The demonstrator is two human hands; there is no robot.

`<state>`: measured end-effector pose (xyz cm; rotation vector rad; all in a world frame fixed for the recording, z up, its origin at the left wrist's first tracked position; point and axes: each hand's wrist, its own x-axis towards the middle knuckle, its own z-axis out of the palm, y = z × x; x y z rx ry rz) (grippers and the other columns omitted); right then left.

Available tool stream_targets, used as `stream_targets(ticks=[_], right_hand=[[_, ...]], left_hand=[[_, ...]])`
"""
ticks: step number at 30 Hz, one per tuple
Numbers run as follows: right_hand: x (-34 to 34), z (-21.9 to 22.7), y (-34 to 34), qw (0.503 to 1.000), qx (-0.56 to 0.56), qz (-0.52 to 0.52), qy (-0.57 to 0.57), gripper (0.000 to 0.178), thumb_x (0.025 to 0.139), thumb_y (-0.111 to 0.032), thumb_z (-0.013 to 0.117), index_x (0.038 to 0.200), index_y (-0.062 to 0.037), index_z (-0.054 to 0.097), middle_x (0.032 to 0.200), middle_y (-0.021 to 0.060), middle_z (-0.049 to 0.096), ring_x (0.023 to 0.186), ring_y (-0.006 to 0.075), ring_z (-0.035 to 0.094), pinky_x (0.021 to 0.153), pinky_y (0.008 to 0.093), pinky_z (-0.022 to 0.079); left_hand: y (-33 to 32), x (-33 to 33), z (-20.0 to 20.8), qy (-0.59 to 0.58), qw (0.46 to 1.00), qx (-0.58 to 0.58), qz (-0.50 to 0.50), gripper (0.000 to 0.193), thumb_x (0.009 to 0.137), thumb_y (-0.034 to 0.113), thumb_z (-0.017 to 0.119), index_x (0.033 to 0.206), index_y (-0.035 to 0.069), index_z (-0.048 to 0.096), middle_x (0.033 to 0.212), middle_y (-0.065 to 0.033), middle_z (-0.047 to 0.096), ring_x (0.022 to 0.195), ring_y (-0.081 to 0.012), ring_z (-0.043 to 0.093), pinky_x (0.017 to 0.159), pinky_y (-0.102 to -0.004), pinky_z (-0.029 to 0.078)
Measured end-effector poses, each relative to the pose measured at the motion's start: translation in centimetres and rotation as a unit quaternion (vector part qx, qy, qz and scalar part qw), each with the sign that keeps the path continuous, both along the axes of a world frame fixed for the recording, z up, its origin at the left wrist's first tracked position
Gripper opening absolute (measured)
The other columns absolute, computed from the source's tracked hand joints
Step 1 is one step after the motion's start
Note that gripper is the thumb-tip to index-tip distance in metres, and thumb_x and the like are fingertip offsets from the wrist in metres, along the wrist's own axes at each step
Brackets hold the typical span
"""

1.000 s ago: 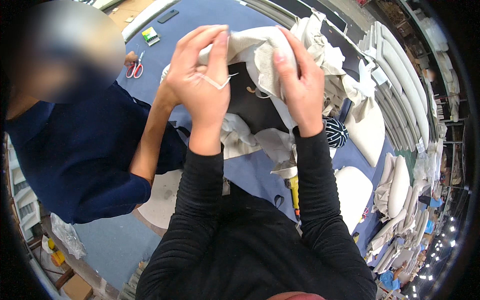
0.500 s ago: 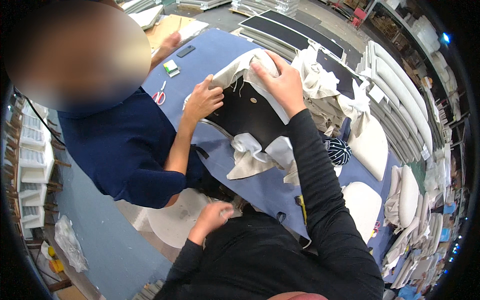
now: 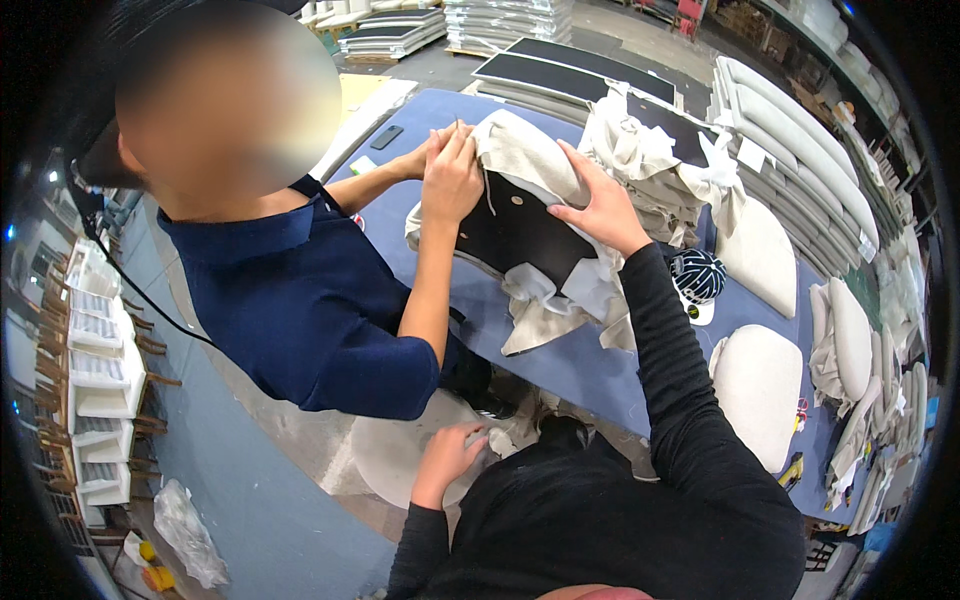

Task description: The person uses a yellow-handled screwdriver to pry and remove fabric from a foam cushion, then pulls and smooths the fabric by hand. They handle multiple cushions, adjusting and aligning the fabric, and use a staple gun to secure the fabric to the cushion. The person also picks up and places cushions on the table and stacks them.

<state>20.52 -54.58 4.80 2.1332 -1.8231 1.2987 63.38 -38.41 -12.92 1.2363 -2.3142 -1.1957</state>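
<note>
A padded panel (image 3: 525, 145) with cream fabric wrapped over its edge and a black underside rests on the blue table. My right hand (image 3: 607, 208) grips its right side, thumb on the underside and fingers over the fabric. Loose cream fabric and white lining (image 3: 560, 290) hang from its near end. A co-worker's hands (image 3: 452, 178) pinch the fabric at the panel's left corner; a thin dark tip shows above the fingers. My left hand (image 3: 450, 462) is low by my body, fingers curled beside a small white piece (image 3: 502, 443); what it holds is unclear.
On the blue table (image 3: 610, 390) lie a phone (image 3: 387, 137), a patterned cap (image 3: 698, 280), cream cushions (image 3: 757, 395) and crumpled fabric (image 3: 640, 150). Stacked panels (image 3: 790, 150) stand behind at right. The co-worker in navy (image 3: 320, 310) stands close on my left. White chair frames (image 3: 100, 370) line the far left.
The co-worker's second hand has come to the panel's corner, joining the first. My right hand has shifted along the panel's right side. The view has turned, moving the scene rightward.
</note>
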Motion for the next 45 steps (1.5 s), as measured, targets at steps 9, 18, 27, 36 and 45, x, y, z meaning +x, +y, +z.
stream_targets(ticks=[9,18,27,36,45], right_hand=[[3.1,-1.2,-0.6,0.996,0.07,-0.057,0.025,0.098,0.077,-0.038,0.094,0.163,-0.0264,0.049,0.135,0.0183,0.074,0.119,0.0417,0.073,0.101,0.0482,0.058],[4.4,0.2,1.1,0.994,0.083,-0.075,-0.003,0.09,0.078,-0.032,0.091,0.159,-0.0224,0.053,0.137,0.0143,0.074,0.121,0.0382,0.072,0.098,0.0483,0.059],[3.8,-0.3,0.9,0.993,0.078,-0.083,0.002,0.088,0.08,-0.031,0.087,0.16,-0.0215,0.053,0.143,0.0112,0.071,0.122,0.0358,0.072,0.099,0.0476,0.06],[2.2,-0.4,0.2,0.995,0.081,-0.061,-0.018,0.084,0.081,-0.038,0.09,0.156,-0.0192,0.058,0.138,0.011,0.074,0.119,0.0349,0.074,0.096,0.0463,0.061],[-4.5,1.0,-9.3,0.852,0.26,0.169,-0.423,0.074,0.113,-0.064,0.041,0.156,-0.0063,0.06,0.147,0.0199,0.068,0.14,0.0274,0.061,0.12,0.0384,0.041]], left_hand=[[-12.1,-17.9,10.9,0.44,0.888,0.005,0.132,0.019,0.106,0.011,0.072,0.114,-0.005,0.077,0.099,-0.0054,0.078,0.083,-0.0094,0.067,0.075,-0.0274,0.055],[-20.6,-27.0,13.5,0.609,0.72,0.045,0.33,0.029,0.108,0.017,0.072,0.13,-0.001,0.068,0.116,-0.0069,0.073,0.093,-0.0117,0.069,0.076,-0.0269,0.057],[-24.7,-30.8,14.8,0.427,0.72,-0.245,0.489,0.055,0.114,0.043,0.059,0.113,-0.011,0.074,0.104,-0.0263,0.078,0.093,-0.0304,0.076,0.088,-0.041,0.057],[-26.2,-31.0,13.6,0.534,0.687,-0.137,0.474,0.054,0.118,0.037,0.05,0.107,-0.009,0.076,0.096,-0.0253,0.078,0.085,-0.0373,0.073,0.082,-0.0492,0.055],[-28.1,-34.2,14.7,0.492,0.711,-0.174,0.47,0.062,0.119,0.042,0.046,0.106,-0.011,0.075,0.092,-0.0192,0.08,0.08,-0.0244,0.073,0.079,-0.0416,0.056]])
